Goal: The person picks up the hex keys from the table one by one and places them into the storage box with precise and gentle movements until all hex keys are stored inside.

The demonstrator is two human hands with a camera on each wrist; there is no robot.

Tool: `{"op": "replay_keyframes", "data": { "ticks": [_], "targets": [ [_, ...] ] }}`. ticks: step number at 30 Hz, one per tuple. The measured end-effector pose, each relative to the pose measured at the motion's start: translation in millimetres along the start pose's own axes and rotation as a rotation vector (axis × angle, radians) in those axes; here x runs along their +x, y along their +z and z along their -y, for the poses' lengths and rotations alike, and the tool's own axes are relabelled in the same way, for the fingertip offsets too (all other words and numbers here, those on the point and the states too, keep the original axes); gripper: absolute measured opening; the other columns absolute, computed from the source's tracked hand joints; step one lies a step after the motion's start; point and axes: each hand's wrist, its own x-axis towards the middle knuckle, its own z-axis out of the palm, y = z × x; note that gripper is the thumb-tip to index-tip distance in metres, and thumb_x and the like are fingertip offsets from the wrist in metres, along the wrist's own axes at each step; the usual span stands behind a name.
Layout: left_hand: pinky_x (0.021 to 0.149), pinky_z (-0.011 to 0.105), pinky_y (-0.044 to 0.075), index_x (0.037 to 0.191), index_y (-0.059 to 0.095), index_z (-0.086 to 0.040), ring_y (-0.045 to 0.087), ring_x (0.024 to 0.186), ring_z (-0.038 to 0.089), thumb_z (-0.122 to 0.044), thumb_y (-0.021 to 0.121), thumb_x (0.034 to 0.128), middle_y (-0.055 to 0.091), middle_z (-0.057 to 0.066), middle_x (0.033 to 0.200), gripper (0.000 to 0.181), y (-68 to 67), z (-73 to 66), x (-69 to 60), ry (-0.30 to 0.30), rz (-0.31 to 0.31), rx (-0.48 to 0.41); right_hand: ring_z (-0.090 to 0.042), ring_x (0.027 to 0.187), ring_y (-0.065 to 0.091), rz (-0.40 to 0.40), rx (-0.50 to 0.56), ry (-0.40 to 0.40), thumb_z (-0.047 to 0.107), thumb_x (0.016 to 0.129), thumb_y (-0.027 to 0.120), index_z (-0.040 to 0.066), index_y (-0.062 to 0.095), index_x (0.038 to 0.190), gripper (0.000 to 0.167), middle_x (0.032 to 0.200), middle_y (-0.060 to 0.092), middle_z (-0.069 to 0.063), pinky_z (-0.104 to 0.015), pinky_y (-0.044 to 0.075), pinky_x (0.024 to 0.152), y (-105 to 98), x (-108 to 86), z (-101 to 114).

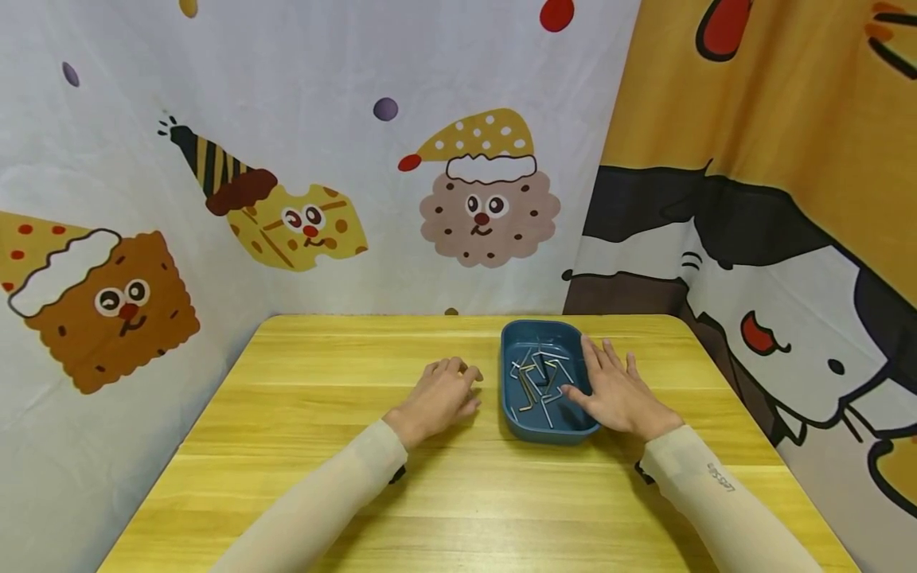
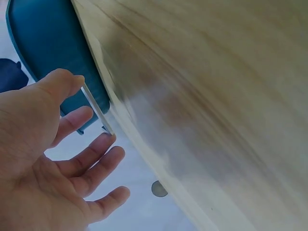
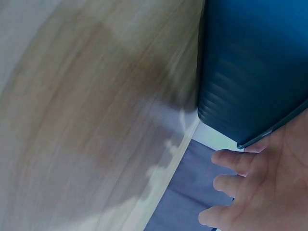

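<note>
A blue plastic bin stands on the table, with several silver and brass-coloured hex keys and a dark one lying loose in it. My left hand is just left of the bin, above the table. Between its thumb and a fingertip it pinches a small silver hex key, seen lengthwise in the left wrist view; the head view hides it. My right hand rests against the bin's right side, fingers straight and spread, its thumb over the rim. In the right wrist view, the palm lies near the bin's outer wall.
The wood-grain table extends left and front of the bin. A printed cloth with cartoon figures hangs behind its back edge, and a yellow one with a cartoon cow hangs at the right.
</note>
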Motion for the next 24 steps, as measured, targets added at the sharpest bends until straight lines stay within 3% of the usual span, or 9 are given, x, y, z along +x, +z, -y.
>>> {"op": "replay_keyframes", "data": {
  "ticks": [24],
  "targets": [
    [0.121, 0.066, 0.059, 0.143, 0.075, -0.016, 0.072, 0.135, 0.041, -0.031, 0.08, 0.114, 0.075, 0.015, 0.141, 0.033, -3.8, 1.7, -2.1, 0.029, -0.06, -0.037, -0.062, 0.178, 0.012, -0.005, -0.007, 0.0, 0.064, 0.115, 0.062, -0.002, 0.009, 0.186, 0.11, 0.189, 0.023, -0.036, -0.091, 0.006, 0.137, 3.0, 2.6, -0.3]
  ]
}}
